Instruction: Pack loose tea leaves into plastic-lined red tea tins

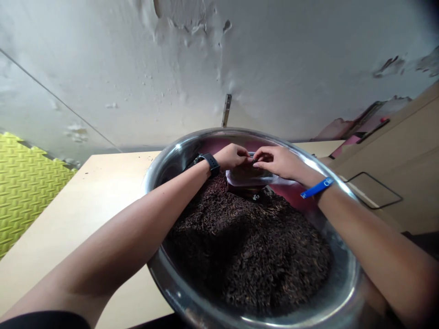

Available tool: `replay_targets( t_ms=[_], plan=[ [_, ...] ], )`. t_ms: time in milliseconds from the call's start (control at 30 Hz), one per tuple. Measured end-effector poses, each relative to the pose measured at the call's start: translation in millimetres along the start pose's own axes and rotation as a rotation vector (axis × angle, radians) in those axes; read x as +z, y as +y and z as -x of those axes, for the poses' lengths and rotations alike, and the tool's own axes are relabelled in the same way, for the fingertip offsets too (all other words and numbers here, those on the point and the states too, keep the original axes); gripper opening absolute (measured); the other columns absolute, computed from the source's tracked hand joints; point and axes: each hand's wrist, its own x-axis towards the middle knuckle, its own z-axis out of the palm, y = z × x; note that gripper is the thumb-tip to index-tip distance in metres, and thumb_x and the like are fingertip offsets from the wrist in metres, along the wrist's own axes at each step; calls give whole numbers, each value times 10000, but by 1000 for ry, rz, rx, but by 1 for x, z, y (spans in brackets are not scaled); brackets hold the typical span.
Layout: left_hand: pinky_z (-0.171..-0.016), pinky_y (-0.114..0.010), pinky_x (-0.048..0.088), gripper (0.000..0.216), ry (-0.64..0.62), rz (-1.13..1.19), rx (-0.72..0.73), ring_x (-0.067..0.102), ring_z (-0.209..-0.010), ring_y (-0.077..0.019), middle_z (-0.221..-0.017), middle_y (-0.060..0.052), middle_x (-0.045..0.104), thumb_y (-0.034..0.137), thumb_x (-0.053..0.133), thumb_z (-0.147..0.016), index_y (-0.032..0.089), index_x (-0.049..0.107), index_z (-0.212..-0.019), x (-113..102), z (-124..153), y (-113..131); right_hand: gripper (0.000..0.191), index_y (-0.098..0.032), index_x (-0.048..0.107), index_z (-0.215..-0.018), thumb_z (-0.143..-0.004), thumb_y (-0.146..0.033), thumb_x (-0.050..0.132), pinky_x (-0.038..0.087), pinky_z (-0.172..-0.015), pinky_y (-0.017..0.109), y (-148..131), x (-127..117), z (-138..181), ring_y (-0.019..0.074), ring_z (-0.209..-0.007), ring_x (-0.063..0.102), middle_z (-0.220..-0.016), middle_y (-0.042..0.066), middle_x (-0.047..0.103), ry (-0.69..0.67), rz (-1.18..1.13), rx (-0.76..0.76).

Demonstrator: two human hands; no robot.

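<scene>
A large steel bowl (284,320) holds a heap of dark, dry, loose leaves (274,256) that look like tea. At its far side a dark box with a clear plastic lining (240,176) sits against the heap, light marks on its front. Over the box's opening, my left hand (233,156) and my right hand (279,161) meet fingertip to fingertip. Both have thumb and fingers pinched together. A small dark speck shows at the right fingertips, too small to name. Whatever the left fingers pinch is hidden.
The bowl stands on a pale wooden table (103,192) against a peeling grey wall (103,68). A yellow foam mat (27,196) lies to the left. A wooden cabinet (411,151) and a black wire frame (394,189) are at right.
</scene>
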Motion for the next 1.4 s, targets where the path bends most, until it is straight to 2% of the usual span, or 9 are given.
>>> replay_targets(
  t_ms=[233,400,700,933,1200,1400],
  plan=[
    [-652,-253,455,210,-3,-93,56,558,-670,-119,-715,-38,629,289,585,-716,124,653,-827,-1,-2,-3,152,-198,610,-782,-737,-323,536,443,-581,267,-7,1,1,134,-632,576,-721,20,647,62,71,7],
    [-651,-258,450,220,-4,-120,53,557,-673,-122,-725,-38,632,305,569,-728,131,651,-834,0,-3,-4,128,-200,607,-782,-753,-273,506,445,-567,265,-7,3,1,127,-593,573,-669,9,636,54,72,6],
    [-676,-261,449,180,-32,-123,74,559,-692,-121,-729,-36,631,279,564,-734,128,642,-795,0,-1,-1,115,-181,598,-753,-758,-244,502,494,-586,286,-3,6,-2,130,-576,583,-644,26,624,-23,-219,101],
    [-650,-258,468,151,-76,111,22,561,-661,-100,-754,-44,621,240,526,-765,106,588,-793,2,-1,-2,96,-193,575,-745,-752,-278,532,505,-604,302,1,4,-2,137,-598,590,-656,33,621,-64,-429,133],
    [-663,-273,480,121,-60,225,-58,571,-649,-101,-710,-36,599,215,533,-766,97,560,-762,3,1,5,80,-196,547,-774,-703,-229,566,496,-603,302,-4,2,-1,140,-614,580,-658,21,601,34,-395,130],
    [-663,-293,490,134,-20,238,-111,584,-652,-103,-747,-45,601,198,541,-765,100,546,-857,5,2,10,120,-184,553,-804,-691,-224,550,466,-553,275,0,1,-1,125,-577,547,-661,15,582,45,-226,100]
  ],
)
